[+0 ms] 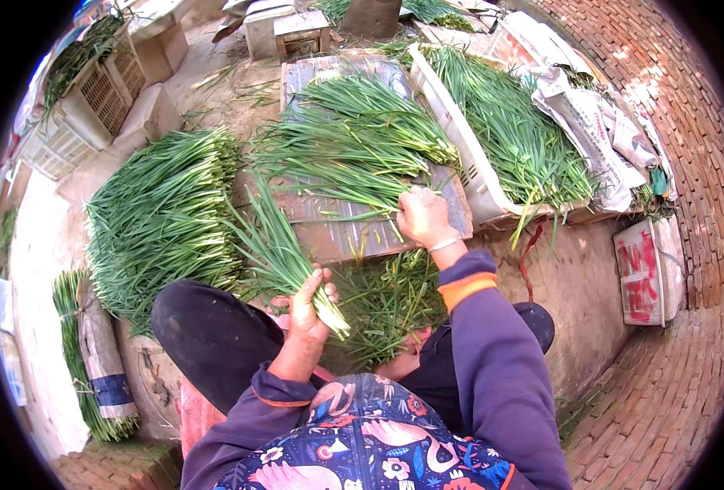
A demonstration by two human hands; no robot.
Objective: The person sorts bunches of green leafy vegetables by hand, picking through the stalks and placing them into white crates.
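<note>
A bunch of garlic chives (279, 251) is gripped in my left hand (308, 309), its pale stem ends pointing down towards me and its leaves fanning up and left. My right hand (424, 217) is at the near right of a low board (331, 236), fingers closed around the stem ends of some chives (368, 187) lying there. Further chives (362, 135) spread across the board in loose overlapping bunches. Below, between my knees, trimmed leaves and scraps (392, 294) cover the ground. The fingertips of my right hand are partly hidden.
Left of the board lies a large stack of chives (159, 220) with stems facing right. A tied, wrapped bundle (107, 355) lies nearer. At right, a white plastic crate (472, 177) holds more chives, with sacks (594, 141) over it. Stools (300, 30) and crates (101, 98) stand farther back.
</note>
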